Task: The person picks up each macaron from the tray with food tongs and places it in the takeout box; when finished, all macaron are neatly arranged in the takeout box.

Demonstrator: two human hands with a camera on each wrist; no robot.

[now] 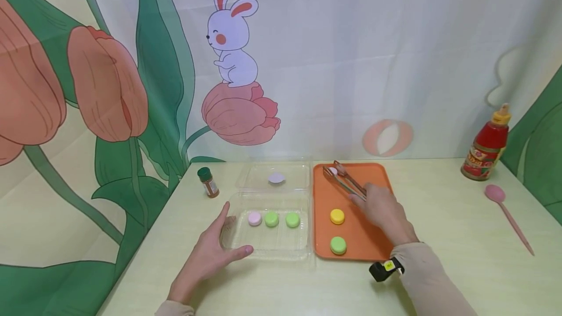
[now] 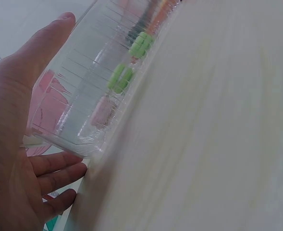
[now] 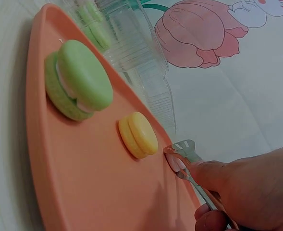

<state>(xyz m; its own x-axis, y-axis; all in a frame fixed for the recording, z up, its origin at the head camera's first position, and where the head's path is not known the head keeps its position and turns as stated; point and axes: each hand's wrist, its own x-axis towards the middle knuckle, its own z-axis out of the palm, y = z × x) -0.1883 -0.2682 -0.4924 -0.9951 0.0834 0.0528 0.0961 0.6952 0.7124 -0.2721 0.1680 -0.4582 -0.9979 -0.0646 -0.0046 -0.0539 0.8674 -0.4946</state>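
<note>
My right hand (image 1: 387,211) holds metal tongs (image 1: 351,179) over the far part of the orange tray (image 1: 369,238). Between the tong tips is a pale pink macaron (image 1: 333,171), partly covered by them. A yellow macaron (image 1: 337,216) and a green macaron (image 1: 338,245) lie nearer on the tray. My left hand (image 1: 210,250) is at the near left corner of a clear plastic box (image 1: 263,247), thumb and fingers spread around it. Inside sit a pink macaron (image 1: 254,218) and two green macarons (image 1: 271,219), in a row.
The box's lid (image 1: 254,177) lies folded back, with a small white oval (image 1: 276,178) on it. A green-capped spice jar (image 1: 208,183) stands at the left. On the right are a red sauce bottle (image 1: 485,148) and a pink spoon (image 1: 496,194). A printed curtain hangs behind the table.
</note>
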